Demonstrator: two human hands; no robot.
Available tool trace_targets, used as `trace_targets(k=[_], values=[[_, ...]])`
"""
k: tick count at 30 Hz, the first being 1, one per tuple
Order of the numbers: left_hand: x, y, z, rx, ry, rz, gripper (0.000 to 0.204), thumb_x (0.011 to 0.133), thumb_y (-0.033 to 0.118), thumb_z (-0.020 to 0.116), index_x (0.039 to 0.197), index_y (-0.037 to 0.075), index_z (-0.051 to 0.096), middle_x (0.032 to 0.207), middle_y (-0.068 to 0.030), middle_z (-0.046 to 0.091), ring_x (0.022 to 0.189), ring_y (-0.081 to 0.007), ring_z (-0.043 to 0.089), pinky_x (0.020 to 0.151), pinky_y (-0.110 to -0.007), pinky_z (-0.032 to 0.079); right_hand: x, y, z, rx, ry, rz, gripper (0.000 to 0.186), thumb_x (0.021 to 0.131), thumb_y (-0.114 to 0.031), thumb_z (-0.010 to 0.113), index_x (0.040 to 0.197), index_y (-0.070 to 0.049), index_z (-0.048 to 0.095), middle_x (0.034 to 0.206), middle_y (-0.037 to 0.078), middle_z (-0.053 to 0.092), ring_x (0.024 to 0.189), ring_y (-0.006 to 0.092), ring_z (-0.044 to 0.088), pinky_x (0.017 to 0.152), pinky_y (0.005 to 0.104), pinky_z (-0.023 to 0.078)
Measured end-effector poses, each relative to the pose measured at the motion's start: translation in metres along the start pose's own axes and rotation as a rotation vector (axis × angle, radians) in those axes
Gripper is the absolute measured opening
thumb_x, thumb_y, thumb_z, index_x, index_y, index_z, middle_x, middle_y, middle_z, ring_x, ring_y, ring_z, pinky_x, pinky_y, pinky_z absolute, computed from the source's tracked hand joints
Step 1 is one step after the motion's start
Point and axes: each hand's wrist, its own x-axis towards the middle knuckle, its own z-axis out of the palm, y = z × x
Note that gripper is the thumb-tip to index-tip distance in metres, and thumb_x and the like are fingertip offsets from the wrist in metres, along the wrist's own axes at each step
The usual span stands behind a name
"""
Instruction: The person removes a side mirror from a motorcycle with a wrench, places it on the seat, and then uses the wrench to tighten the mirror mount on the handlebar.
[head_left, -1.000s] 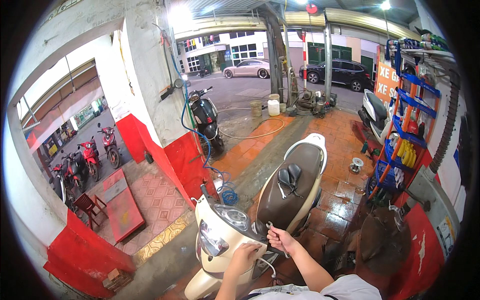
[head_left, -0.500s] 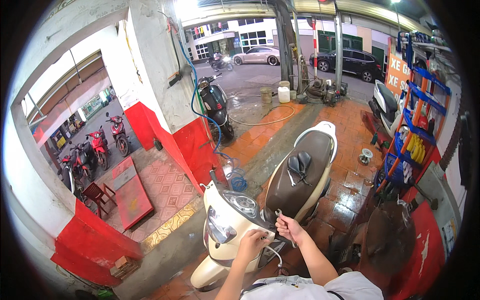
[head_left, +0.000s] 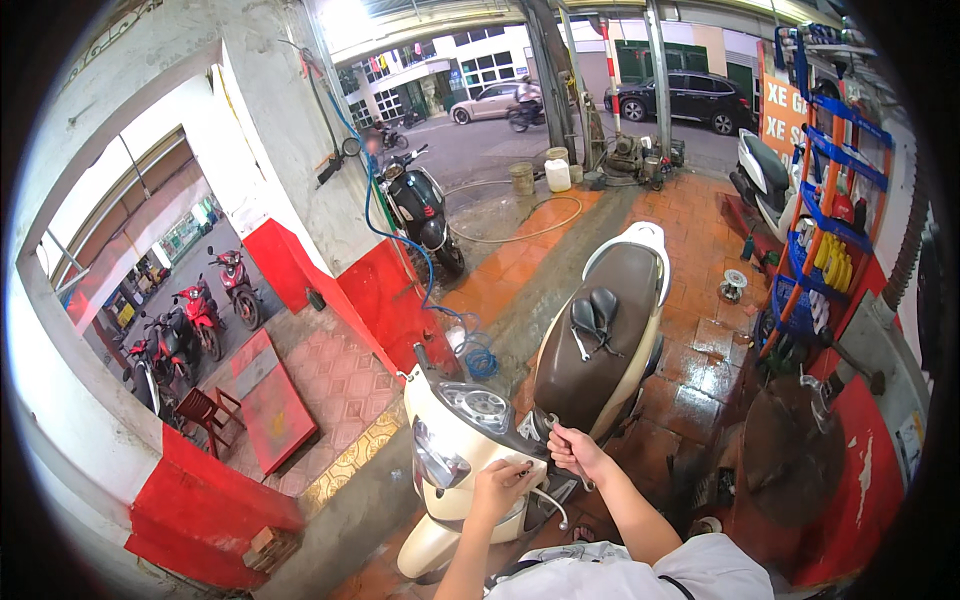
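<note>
A cream scooter stands in front of me, with its front cover (head_left: 425, 400) and round gauge (head_left: 478, 402) near my hands. My right hand (head_left: 577, 455) is closed around a metal wrench (head_left: 552, 424), whose ends stick out above and below the fist. Just left of it, my left hand (head_left: 503, 488) has its fingertips pinched together at the near handlebar; whatever is between them is too small to make out. A silver brake lever (head_left: 552, 505) curves out below that hand. Two black mirrors (head_left: 598, 312) with metal stems lie on the brown seat (head_left: 628, 285).
A blue hose (head_left: 480, 362) coils by the red-and-white pillar. To the right stand a blue and orange rack (head_left: 835, 210) and a round dark stool seat (head_left: 795, 435). A black scooter (head_left: 420, 205), a white can (head_left: 557, 176) and a pump machine (head_left: 625, 155) are farther off.
My view has shifted and tilted slightly. Both hands stay near the handlebar, the wrench still in the right one. On the street, a motorbike rider has come in front of the parked pale car.
</note>
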Motion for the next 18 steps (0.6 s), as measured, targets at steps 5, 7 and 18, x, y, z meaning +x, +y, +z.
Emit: trace_targets(k=[5, 7, 18], values=[[0.007, 0.016, -0.005, 0.045, -0.054, -0.086, 0.024, 0.072, 0.009, 0.080, 0.095, 0.006, 0.075, 0.088, -0.0094, 0.069, 0.079, -0.0238, 0.066, 0.069, -0.034, 0.053, 0.000, -0.003, 0.005, -0.025, 0.010, 0.017, 0.045, 0.106, -0.036, 0.038, 0.067, -0.013, 0.037, 0.056, -0.006, 0.031, 0.042, 0.0046, 0.029, 0.041, 0.0217, 0.025], [0.010, 0.015, -0.003, 0.024, -0.049, 0.046, 0.022, 0.072, 0.010, 0.079, 0.094, 0.007, 0.075, 0.089, -0.0099, 0.070, 0.084, -0.0265, 0.066, 0.074, -0.036, 0.053, 0.001, -0.003, 0.004, -0.028, 0.007, 0.022, 0.045, 0.106, -0.036, 0.038, 0.067, -0.013, 0.038, 0.056, -0.006, 0.031, 0.042, 0.0047, 0.029, 0.041, 0.0216, 0.025], [0.006, 0.021, -0.004, 0.114, -0.037, -0.056, 0.020, 0.076, 0.004, 0.074, 0.095, 0.009, 0.076, 0.084, -0.0096, 0.069, 0.074, -0.0237, 0.066, 0.064, -0.034, 0.052, 0.007, -0.014, 0.002, -0.193, -0.108, 0.117, 0.042, 0.106, -0.032, 0.039, 0.069, -0.011, 0.040, 0.057, -0.004, 0.033, 0.044, 0.0077, 0.029, 0.043, 0.0239, 0.027]])
